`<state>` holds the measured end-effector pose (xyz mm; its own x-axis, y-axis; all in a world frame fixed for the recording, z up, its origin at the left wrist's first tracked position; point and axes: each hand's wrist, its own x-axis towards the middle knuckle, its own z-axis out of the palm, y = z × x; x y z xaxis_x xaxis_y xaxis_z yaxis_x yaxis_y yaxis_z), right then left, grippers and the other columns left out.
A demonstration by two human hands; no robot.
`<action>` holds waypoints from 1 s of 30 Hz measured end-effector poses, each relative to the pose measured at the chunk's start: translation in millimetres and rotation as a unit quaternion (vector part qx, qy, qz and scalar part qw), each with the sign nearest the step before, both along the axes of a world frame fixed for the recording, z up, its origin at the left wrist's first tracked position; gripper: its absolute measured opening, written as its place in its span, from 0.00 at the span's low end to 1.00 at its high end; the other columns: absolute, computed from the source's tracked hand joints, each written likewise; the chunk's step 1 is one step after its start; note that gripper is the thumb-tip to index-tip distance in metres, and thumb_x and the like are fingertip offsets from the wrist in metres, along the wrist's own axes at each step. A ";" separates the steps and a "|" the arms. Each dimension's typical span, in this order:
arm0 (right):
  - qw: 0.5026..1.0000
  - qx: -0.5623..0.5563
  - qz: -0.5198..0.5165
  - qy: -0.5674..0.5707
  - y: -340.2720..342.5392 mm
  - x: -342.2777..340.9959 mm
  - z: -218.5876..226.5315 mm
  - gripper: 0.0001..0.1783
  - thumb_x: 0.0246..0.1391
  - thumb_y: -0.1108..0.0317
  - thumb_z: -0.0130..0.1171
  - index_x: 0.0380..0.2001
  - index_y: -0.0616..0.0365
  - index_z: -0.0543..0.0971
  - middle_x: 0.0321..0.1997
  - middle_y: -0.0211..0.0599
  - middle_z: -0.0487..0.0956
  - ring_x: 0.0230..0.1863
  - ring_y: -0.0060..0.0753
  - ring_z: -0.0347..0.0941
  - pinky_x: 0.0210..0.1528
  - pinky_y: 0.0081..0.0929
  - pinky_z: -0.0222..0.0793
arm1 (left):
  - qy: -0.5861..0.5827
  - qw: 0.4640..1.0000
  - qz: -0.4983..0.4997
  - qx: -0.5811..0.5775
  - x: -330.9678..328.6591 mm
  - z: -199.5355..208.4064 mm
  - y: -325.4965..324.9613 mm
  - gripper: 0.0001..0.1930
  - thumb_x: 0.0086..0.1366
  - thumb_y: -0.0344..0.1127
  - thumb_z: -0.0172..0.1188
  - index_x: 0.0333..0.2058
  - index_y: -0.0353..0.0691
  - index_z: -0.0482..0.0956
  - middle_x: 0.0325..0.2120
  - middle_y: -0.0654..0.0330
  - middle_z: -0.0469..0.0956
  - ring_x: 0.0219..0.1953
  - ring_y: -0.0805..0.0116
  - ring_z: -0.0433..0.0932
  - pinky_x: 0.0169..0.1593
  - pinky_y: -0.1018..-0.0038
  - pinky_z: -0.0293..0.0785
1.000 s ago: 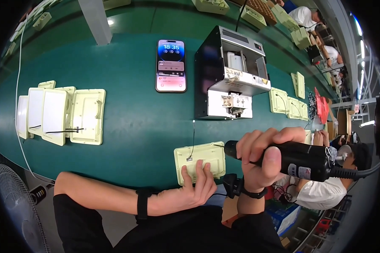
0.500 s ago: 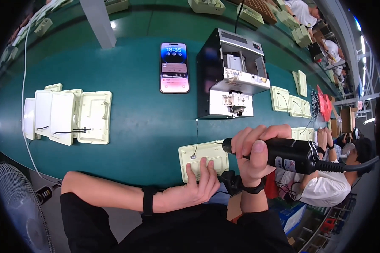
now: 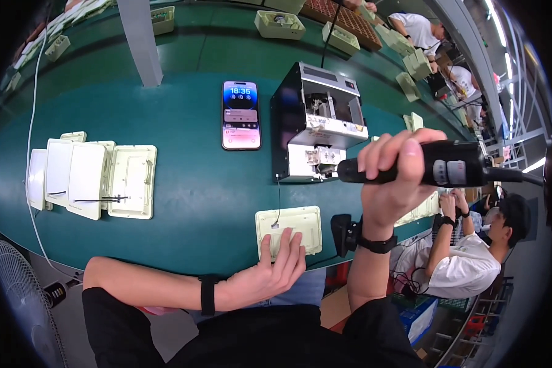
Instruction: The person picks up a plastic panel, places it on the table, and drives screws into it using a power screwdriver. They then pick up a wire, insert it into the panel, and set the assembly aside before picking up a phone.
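My right hand (image 3: 398, 175) is wrapped round a black electric screwdriver (image 3: 454, 164), held level with its tip pointing left. The tip is by the metal front block (image 3: 320, 158) of a black and silver screw feeder (image 3: 286, 119); whether they touch I cannot tell. My left hand (image 3: 279, 267) lies with its fingers outstretched on a cream plastic cover (image 3: 310, 228) at the table's near edge. From that cover a thin dark wire (image 3: 279, 197) runs away towards the feeder.
A phone (image 3: 241, 116) with a lit screen lies left of the feeder. Stacked cream covers (image 3: 132, 181) stand at the left, near a grey post (image 3: 140, 43). A co-worker (image 3: 466, 257) sits at the right, beside more covers (image 3: 420, 211). A fan (image 3: 18, 288) stands at lower left.
My right hand has lifted the screwdriver away from the cover, up to the feeder's front. My left hand stays on the cover. The whole view has shifted slightly.
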<state>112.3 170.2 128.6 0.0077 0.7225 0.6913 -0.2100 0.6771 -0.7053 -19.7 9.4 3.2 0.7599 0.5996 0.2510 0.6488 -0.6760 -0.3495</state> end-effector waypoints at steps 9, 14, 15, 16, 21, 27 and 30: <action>0.991 -0.088 0.096 -0.013 -28.3 8.7 -14.8 0.13 0.66 0.63 0.57 0.45 0.53 0.65 0.19 0.31 0.66 0.14 0.25 0.60 0.19 0.29 0.62 | -0.001 1.000 -0.003 0.002 2.1 -0.4 -0.2 0.24 0.69 0.45 0.48 0.54 0.34 0.77 0.57 0.40 0.78 0.60 0.42 0.78 0.49 0.54 0.83; 0.984 -0.116 0.133 -0.032 -50.3 -5.6 -37.9 0.17 0.65 0.61 0.61 0.45 0.52 0.63 0.19 0.31 0.67 0.14 0.25 0.61 0.19 0.29 0.62 | -0.001 1.000 -0.005 0.001 2.2 -0.5 1.6 0.23 0.69 0.47 0.48 0.52 0.35 0.77 0.57 0.38 0.77 0.60 0.40 0.78 0.50 0.52 0.83; 0.983 -0.124 0.133 -0.040 -51.9 -7.3 -40.8 0.18 0.65 0.61 0.62 0.45 0.52 0.63 0.19 0.31 0.68 0.14 0.25 0.61 0.19 0.28 0.62 | -0.007 1.000 -0.004 -0.003 2.5 -1.0 1.7 0.22 0.69 0.47 0.48 0.51 0.35 0.77 0.58 0.38 0.77 0.60 0.40 0.78 0.50 0.51 0.82; 0.982 -0.126 0.131 -0.040 -53.7 -8.6 -42.5 0.18 0.65 0.61 0.62 0.45 0.52 0.63 0.19 0.31 0.68 0.14 0.25 0.61 0.19 0.28 0.62 | -0.008 1.000 -0.006 -0.005 2.9 -1.9 1.1 0.22 0.69 0.47 0.48 0.51 0.35 0.77 0.58 0.38 0.77 0.60 0.40 0.78 0.50 0.51 0.82; 0.978 -0.134 0.154 -0.035 -50.6 -20.0 -45.8 0.20 0.64 0.61 0.64 0.44 0.52 0.62 0.19 0.31 0.68 0.15 0.26 0.62 0.19 0.28 0.62 | -0.001 1.000 -0.007 -0.006 2.0 -3.0 -0.2 0.19 0.69 0.47 0.48 0.43 0.37 0.78 0.58 0.37 0.77 0.60 0.38 0.78 0.51 0.49 0.81; 0.979 -0.127 0.147 -0.063 -50.4 -21.2 -51.0 0.20 0.64 0.61 0.64 0.44 0.52 0.61 0.18 0.31 0.68 0.15 0.27 0.62 0.19 0.29 0.62 | -0.008 1.000 -0.011 -0.004 2.0 -7.1 -0.7 0.17 0.69 0.47 0.48 0.38 0.39 0.76 0.57 0.37 0.78 0.60 0.39 0.78 0.49 0.51 0.82; 0.977 -0.139 0.156 -0.045 -53.4 -19.0 -46.1 0.20 0.64 0.61 0.64 0.43 0.52 0.61 0.18 0.31 0.68 0.14 0.26 0.62 0.19 0.29 0.62 | -0.013 1.000 -0.009 0.000 1.3 -7.4 -1.6 0.17 0.69 0.47 0.48 0.38 0.39 0.77 0.57 0.37 0.78 0.60 0.39 0.78 0.48 0.52 0.82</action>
